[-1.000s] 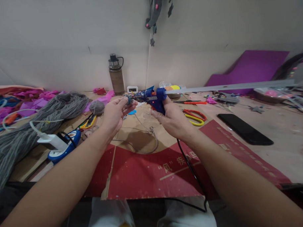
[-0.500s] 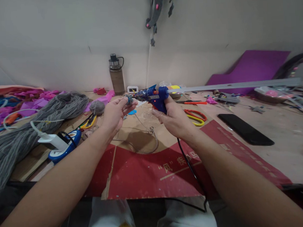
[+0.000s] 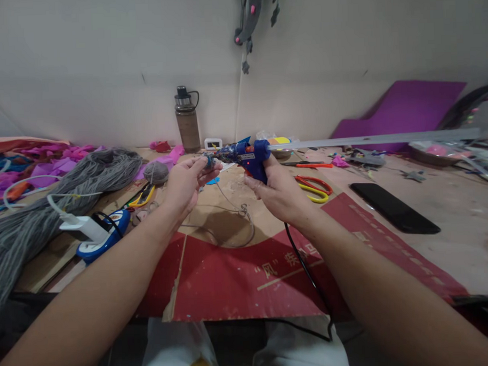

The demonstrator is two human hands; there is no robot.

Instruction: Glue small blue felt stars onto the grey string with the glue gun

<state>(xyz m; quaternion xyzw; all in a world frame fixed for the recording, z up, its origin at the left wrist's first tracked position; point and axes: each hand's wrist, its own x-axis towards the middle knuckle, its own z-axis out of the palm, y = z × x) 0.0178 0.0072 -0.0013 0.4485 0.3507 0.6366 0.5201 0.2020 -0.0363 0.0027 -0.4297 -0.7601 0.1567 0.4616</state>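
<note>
My right hand (image 3: 278, 190) is wrapped round the grip of a blue hot glue gun (image 3: 257, 158), its nozzle pointing left. A long translucent glue stick (image 3: 370, 140) sticks out of the gun's back end. Close to the nozzle, my left hand (image 3: 188, 182) pinches a small bluish-grey piece (image 3: 208, 163) between thumb and fingers; its exact kind is too small to tell. Whether nozzle and piece touch, I cannot make out. Below the hands a thin grey cord (image 3: 251, 231) lies looped on the cardboard.
Grey yarn (image 3: 115, 169) and a blue power strip (image 3: 98, 249) with a white plug lie left. A bottle (image 3: 188, 123) stands at the back. Right are scissors (image 3: 318, 193), a black phone (image 3: 395, 208) and a purple sheet (image 3: 405, 116). The gun's black cable (image 3: 303, 261) crosses the red cardboard (image 3: 231, 285).
Both hands stay almost where they were, with the gun and the small piece still held. The glue gun's nozzle and stick have shifted only very slightly.
</note>
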